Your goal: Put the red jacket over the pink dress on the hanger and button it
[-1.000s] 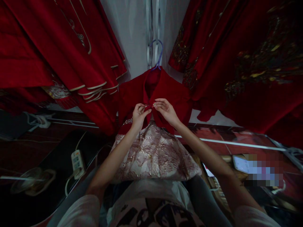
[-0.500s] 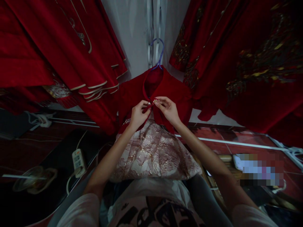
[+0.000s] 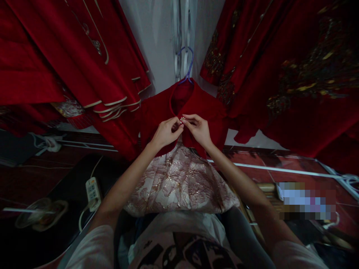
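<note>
One small beaded clasp (image 3: 183,119) is at the front opening of the red jacket (image 3: 214,106), pinched by the right hand (image 3: 198,130) between thumb and forefinger. Just beside it, the left hand (image 3: 167,131) has its fingers curled, but I cannot tell what they grip. The jacket hangs from a purple hanger (image 3: 190,68), above a shiny patterned fabric (image 3: 182,183).

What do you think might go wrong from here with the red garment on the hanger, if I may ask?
The pale beaded ornament might slip, being small in the pinch of the right hand. A tug could swing the red collared garment, since it hangs from one thin purple hanger. The shiny pink floral fabric below lies unheld and might slide.
</note>
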{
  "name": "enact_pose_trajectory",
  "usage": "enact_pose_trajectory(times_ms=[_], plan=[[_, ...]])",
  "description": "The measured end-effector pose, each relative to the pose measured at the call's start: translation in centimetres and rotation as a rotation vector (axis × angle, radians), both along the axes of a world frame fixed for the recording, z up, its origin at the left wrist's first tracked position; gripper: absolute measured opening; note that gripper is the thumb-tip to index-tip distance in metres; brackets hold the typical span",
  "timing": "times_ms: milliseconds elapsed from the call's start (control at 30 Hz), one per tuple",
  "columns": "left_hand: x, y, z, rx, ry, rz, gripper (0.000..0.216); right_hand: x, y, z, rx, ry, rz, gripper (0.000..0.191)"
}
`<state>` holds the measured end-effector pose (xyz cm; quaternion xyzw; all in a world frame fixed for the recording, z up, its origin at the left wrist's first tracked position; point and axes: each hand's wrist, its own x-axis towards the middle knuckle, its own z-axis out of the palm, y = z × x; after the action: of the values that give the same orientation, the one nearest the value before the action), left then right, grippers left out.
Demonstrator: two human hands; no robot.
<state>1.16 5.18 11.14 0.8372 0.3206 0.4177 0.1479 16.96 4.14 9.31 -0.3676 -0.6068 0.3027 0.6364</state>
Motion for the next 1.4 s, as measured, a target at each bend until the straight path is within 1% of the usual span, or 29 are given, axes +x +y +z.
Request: enact_pose_trajectory(times_ms=[167, 300, 500, 633, 733, 800, 867, 933, 1000, 1067, 1133, 1200, 1233, 1300, 1367, 1400], plan=[[0.2, 0.5, 0.2, 0.009, 0.019, 0.063, 0.013, 0.4, 0.3, -0.4, 0.047, -0.023, 0.003, 0.025], [0.2, 0.5, 0.1, 0.003, 0.015, 0.048, 0.012, 0.7, 0.3, -0.1, 0.028, -0.04, 0.033, 0.028], [0.0, 0.5, 0.1, 0.034, 0.059, 0.012, 0.008, 1.0, 0.6, 0.4, -0.042, 0.008, 0.103, 0.035], [0.0, 0.8, 0.3, 0.074, 0.1, -0.006, 0.008, 1.0, 0.9, 0.6, -0.056, -0.016, 0.091, 0.035], [0.3, 1.0, 0.1, 0.08, 0.108, -0.011, 0.008, 0.8, 1.1, 0.4, -0.053, -0.048, 0.07, 0.036], [0.5, 1.1, -0.4, 0.035, 0.05, -0.004, 0.007, 0.5, 1.1, 0.0, -0.05, -0.054, 0.046, 0.036], [0.7, 1.2, -1.1, -0.051, -0.042, -0.015, 0.01, 0.4, 0.7, -0.9, -0.049, -0.071, 0.018, 0.041], [0.7, 1.2, -2.0, -0.162, -0.159, -0.074, 0.018, 0.6, 0.1, -1.8, -0.046, -0.144, -0.008, 0.054], [0.8, 1.1, -3.0, -0.3, -0.261, -0.164, 0.029, 1.2, -0.7, -2.5, -0.046, -0.268, -0.034, 0.068], [0.9, 1.0, -4.2, -0.439, -0.301, -0.209, 0.04, 2.1, -1.4, -2.7, -0.063, -0.348, -0.06, 0.07], [1.3, 0.6, -5.3, -0.526, -0.271, -0.182, 0.046, 3.1, -1.7, -2.3, -0.113, -0.302, -0.039, 0.061], [1.8, -0.1, -6.3, -0.536, -0.228, -0.161, 0.044, 3.9, -1.6, -1.6, -0.182, -0.175, 0.031, 0.051], [2.0, -0.6, -6.7, -0.531, -0.21, -0.183, 0.04, 4.2, -1.5, -1.2, -0.218, -0.117, 0.067, 0.048], [2.4, -1.5, -7.3, -0.54, -0.184, -0.298, 0.032, 4.7, -1.2, -0.8, -0.267, -0.033, 0.095, 0.047], [2.4, -2.2, -7.3, -0.608, -0.172, -0.418, 0.028, 4.9, -1.0, -0.7, -0.285, 0.033, 0.078, 0.049], [2.1, -2.3, -7.1, -0.648, -0.18, -0.441, 0.028, 4.9, -1.0, -0.8, -0.281, 0.064, 0.066, 0.05]])
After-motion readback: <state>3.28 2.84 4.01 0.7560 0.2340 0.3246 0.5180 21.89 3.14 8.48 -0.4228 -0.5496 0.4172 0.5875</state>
